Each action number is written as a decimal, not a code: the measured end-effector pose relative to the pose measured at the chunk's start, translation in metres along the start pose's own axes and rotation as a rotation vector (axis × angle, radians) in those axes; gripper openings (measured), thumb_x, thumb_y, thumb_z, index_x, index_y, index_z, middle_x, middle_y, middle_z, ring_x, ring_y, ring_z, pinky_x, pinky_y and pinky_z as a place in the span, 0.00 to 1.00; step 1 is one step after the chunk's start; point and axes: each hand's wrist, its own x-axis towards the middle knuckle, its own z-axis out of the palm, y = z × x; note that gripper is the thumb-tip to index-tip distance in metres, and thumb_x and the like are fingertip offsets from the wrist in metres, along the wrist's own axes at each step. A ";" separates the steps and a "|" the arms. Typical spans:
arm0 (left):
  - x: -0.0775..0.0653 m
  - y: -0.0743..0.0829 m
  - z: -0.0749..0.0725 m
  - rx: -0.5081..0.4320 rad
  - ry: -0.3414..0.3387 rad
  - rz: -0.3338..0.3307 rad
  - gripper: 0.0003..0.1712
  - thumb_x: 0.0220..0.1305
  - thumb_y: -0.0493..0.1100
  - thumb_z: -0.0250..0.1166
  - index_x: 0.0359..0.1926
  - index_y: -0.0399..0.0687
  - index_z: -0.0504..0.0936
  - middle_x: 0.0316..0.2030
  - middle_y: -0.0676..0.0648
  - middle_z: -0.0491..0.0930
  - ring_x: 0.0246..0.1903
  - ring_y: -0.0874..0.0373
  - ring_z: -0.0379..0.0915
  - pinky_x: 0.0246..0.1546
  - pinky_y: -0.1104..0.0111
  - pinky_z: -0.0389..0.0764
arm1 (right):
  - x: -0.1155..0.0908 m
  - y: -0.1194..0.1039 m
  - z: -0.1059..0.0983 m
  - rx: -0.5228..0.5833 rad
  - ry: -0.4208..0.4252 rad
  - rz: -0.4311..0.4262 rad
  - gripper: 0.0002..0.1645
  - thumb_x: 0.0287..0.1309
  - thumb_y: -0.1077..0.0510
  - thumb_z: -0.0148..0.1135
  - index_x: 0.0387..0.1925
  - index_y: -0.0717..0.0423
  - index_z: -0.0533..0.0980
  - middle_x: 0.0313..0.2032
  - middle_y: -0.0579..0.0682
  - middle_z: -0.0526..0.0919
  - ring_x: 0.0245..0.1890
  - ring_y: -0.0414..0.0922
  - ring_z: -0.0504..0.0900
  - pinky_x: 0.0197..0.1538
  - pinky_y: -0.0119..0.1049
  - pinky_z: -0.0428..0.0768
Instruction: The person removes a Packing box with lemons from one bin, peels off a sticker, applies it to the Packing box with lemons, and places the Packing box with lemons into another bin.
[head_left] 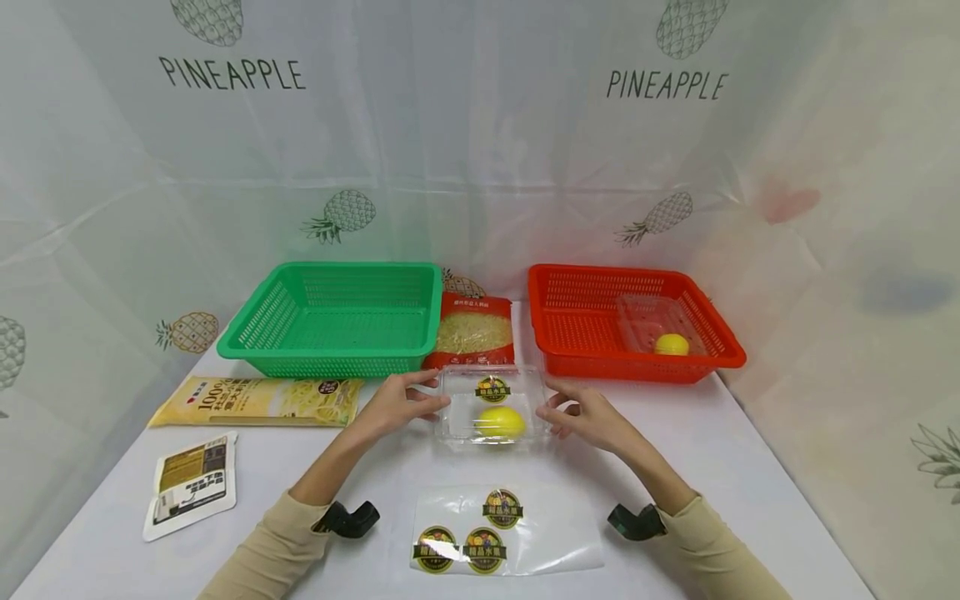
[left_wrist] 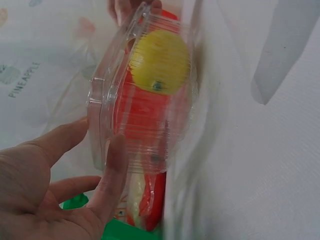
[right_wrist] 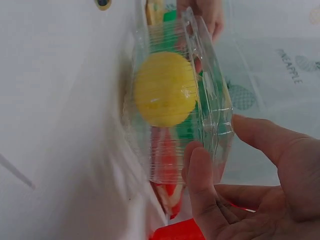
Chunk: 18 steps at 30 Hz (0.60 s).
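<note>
Between both hands is a clear plastic clamshell box [head_left: 459,417], its lid down. A yellow lemon [head_left: 500,423] lies inside, and a round black-and-gold sticker [head_left: 492,389] is on the lid. My left hand [head_left: 397,403] pinches the box's left end at the rim, thumb and fingers apart across it in the left wrist view. The opposite end is pinched by my right hand [head_left: 594,419], with fingertips on the rim in the right wrist view. Nearer me lies a sticker sheet [head_left: 555,533] bearing three similar round stickers.
A green basket [head_left: 337,364] stands back left. The red basket [head_left: 600,367] at back right contains another clear box [head_left: 637,321] and a yellow fruit [head_left: 671,344]. Between them lies a red pasta bag [head_left: 474,329]. At left are a yellow noodle pack [head_left: 258,402] and a white pouch [head_left: 192,483].
</note>
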 end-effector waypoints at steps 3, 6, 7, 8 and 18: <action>0.000 0.001 -0.002 -0.027 -0.006 -0.009 0.41 0.62 0.49 0.69 0.71 0.39 0.64 0.62 0.37 0.75 0.35 0.54 0.87 0.52 0.57 0.78 | -0.001 -0.004 -0.002 -0.009 0.005 0.012 0.40 0.62 0.56 0.66 0.71 0.64 0.62 0.44 0.61 0.82 0.29 0.53 0.84 0.34 0.38 0.85; -0.001 0.004 -0.004 -0.082 -0.009 -0.018 0.40 0.63 0.50 0.68 0.71 0.42 0.64 0.64 0.37 0.72 0.34 0.53 0.87 0.56 0.55 0.76 | -0.001 -0.010 -0.005 -0.025 0.016 0.022 0.39 0.61 0.55 0.66 0.70 0.65 0.63 0.44 0.60 0.82 0.28 0.49 0.83 0.35 0.37 0.84; -0.001 0.005 -0.005 -0.107 -0.011 -0.016 0.40 0.63 0.49 0.68 0.72 0.43 0.64 0.64 0.36 0.72 0.35 0.53 0.87 0.56 0.55 0.76 | -0.001 -0.012 -0.007 -0.031 0.018 0.023 0.39 0.61 0.55 0.66 0.70 0.65 0.63 0.44 0.60 0.82 0.28 0.48 0.83 0.35 0.36 0.84; -0.001 0.006 -0.005 -0.140 -0.012 -0.014 0.39 0.64 0.48 0.67 0.72 0.43 0.64 0.63 0.36 0.71 0.35 0.52 0.87 0.56 0.54 0.77 | 0.000 -0.013 -0.008 -0.036 0.019 0.022 0.39 0.61 0.55 0.66 0.69 0.65 0.63 0.43 0.60 0.82 0.28 0.47 0.83 0.35 0.36 0.84; 0.004 0.008 -0.013 -0.329 0.030 -0.024 0.39 0.64 0.46 0.67 0.72 0.43 0.62 0.51 0.38 0.74 0.39 0.52 0.85 0.41 0.57 0.86 | 0.007 -0.025 -0.015 -0.029 0.017 0.004 0.40 0.61 0.54 0.66 0.69 0.65 0.63 0.42 0.60 0.81 0.28 0.48 0.83 0.34 0.35 0.85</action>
